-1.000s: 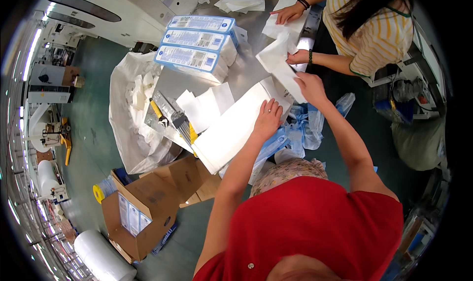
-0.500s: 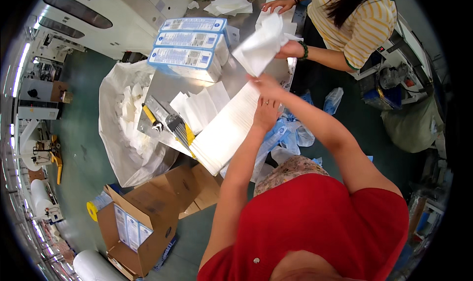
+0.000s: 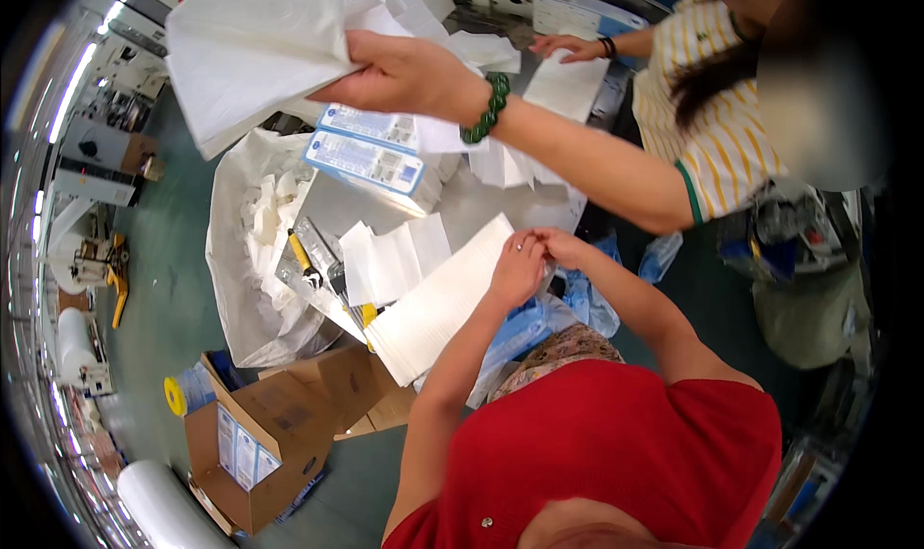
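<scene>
A long row of white folded sheets lies slantwise at the table's near side. My left hand, with a ring on one finger, is closed at the row's far right end. Just beside it, my right hand has its fingers pinched together, almost touching the left; what they hold is hidden. Several loose white sheets lie left of the row. Across the table, a co-worker's hand with a green bead bracelet holds up large white sheets. Their other hand rests on another white stack.
Blue-and-white packs stand on the metal table. A yellow-handled tool lies near the left edge. Beyond are a white scrap bag and an open carton. Blue plastic bags hang by the right edge.
The co-worker's braceleted hand has swung left and up with the white sheets, across the view. My right hand has come back from those sheets to beside my left. The view has shifted.
</scene>
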`<state>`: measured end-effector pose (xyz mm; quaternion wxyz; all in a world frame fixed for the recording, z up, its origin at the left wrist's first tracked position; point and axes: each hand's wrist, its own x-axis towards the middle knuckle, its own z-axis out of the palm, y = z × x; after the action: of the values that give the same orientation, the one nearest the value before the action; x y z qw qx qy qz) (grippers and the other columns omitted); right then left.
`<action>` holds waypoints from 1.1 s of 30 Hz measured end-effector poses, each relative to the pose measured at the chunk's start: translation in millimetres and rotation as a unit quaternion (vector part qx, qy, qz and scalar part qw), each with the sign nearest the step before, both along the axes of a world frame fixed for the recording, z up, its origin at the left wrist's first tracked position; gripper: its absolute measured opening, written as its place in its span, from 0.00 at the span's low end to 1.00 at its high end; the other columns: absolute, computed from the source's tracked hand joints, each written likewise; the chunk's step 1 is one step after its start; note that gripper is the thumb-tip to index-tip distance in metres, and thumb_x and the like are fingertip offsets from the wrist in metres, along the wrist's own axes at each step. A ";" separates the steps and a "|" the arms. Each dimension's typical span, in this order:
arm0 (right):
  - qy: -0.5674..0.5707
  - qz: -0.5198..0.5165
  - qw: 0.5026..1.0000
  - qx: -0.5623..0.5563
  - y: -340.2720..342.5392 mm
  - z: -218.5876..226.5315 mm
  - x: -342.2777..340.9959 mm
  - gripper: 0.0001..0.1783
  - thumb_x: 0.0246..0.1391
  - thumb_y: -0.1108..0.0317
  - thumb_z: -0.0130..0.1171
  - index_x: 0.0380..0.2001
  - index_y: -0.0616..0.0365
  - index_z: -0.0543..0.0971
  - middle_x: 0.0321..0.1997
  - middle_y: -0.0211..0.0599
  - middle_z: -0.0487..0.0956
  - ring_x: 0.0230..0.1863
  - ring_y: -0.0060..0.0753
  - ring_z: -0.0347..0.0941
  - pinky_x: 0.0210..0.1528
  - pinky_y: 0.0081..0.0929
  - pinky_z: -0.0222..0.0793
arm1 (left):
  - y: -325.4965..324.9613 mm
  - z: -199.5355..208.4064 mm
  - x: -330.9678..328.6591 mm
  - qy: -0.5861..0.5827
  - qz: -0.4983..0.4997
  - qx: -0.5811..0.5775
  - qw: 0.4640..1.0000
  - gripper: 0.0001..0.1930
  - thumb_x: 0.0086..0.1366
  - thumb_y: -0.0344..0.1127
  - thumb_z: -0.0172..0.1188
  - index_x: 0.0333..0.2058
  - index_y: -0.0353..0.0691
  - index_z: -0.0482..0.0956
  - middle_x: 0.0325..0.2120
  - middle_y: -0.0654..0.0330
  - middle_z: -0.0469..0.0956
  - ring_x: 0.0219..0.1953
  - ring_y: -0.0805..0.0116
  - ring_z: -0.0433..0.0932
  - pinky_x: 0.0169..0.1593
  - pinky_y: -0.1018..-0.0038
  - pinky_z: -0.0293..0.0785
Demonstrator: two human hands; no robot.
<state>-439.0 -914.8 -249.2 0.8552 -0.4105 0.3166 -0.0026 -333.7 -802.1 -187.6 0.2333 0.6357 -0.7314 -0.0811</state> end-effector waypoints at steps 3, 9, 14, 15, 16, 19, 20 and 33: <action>0.025 0.101 0.995 -0.004 -20.1 -1.8 -1.3 0.13 0.53 0.69 0.44 0.41 0.56 0.72 0.39 0.28 0.73 0.37 0.22 0.68 0.39 0.21 0.65 | -7.5 0.7 -1.3 -0.049 -0.008 0.111 0.993 0.21 0.54 0.41 0.52 0.42 0.31 0.66 0.46 0.47 0.65 0.52 0.51 0.60 0.58 0.60 0.50; -0.053 0.213 0.975 -0.021 -42.1 66.3 52.7 0.13 0.53 0.69 0.44 0.41 0.56 0.72 0.39 0.28 0.73 0.38 0.22 0.68 0.40 0.21 0.64 | -26.1 -8.8 -1.2 0.003 -0.047 0.066 0.997 0.32 0.55 0.52 0.51 0.51 0.31 0.64 0.52 0.50 0.63 0.58 0.56 0.56 0.62 0.62 0.42; -0.211 0.230 0.949 0.039 -30.3 152.6 140.1 0.13 0.53 0.69 0.44 0.41 0.57 0.72 0.39 0.29 0.72 0.39 0.22 0.67 0.41 0.21 0.63 | -35.4 -24.7 -3.0 0.057 -0.048 0.105 0.992 0.35 0.55 0.55 0.49 0.52 0.31 0.63 0.54 0.50 0.60 0.58 0.53 0.54 0.62 0.61 0.40; -0.235 0.225 0.943 0.069 -27.3 165.8 152.1 0.13 0.53 0.69 0.44 0.41 0.57 0.72 0.39 0.29 0.72 0.39 0.22 0.67 0.41 0.21 0.63 | -37.0 -24.7 -3.8 0.069 -0.047 0.108 0.991 0.35 0.54 0.56 0.49 0.52 0.31 0.63 0.54 0.50 0.60 0.58 0.52 0.54 0.62 0.61 0.40; -0.257 0.226 0.935 0.098 -23.2 177.9 162.5 0.13 0.53 0.69 0.44 0.41 0.57 0.72 0.39 0.29 0.72 0.39 0.22 0.67 0.41 0.21 0.63 | -36.3 -23.9 -2.7 0.081 -0.041 0.111 0.990 0.35 0.54 0.56 0.49 0.52 0.30 0.63 0.54 0.50 0.60 0.58 0.51 0.54 0.62 0.61 0.40; -0.290 0.210 0.907 0.220 -22.4 200.5 171.2 0.13 0.52 0.69 0.44 0.41 0.57 0.71 0.39 0.29 0.72 0.40 0.22 0.66 0.41 0.22 0.63 | -37.6 -11.7 0.7 0.036 -0.057 0.072 0.995 0.35 0.53 0.57 0.49 0.50 0.30 0.65 0.52 0.49 0.63 0.58 0.51 0.54 0.63 0.60 0.39; -0.296 0.203 0.894 0.268 -23.6 206.8 170.8 0.13 0.52 0.69 0.44 0.41 0.57 0.71 0.39 0.29 0.72 0.40 0.22 0.66 0.42 0.22 0.62 | -36.1 -13.0 0.2 -0.054 -0.062 0.103 0.991 0.36 0.53 0.58 0.49 0.48 0.29 0.67 0.50 0.50 0.66 0.59 0.52 0.54 0.63 0.59 0.38; -0.143 0.120 0.434 0.882 44.0 296.9 241.8 0.13 0.52 0.69 0.43 0.41 0.58 0.71 0.39 0.29 0.70 0.42 0.23 0.65 0.44 0.22 0.60 | -9.4 -35.7 9.0 0.435 0.019 0.088 0.896 0.25 0.54 0.50 0.54 0.47 0.40 0.70 0.50 0.50 0.66 0.56 0.55 0.59 0.59 0.60 0.50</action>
<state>-197.2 -870.8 47.7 0.7782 0.5385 -0.0319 0.3215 -324.7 -811.5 -223.3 0.4732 0.5688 -0.5340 -0.4091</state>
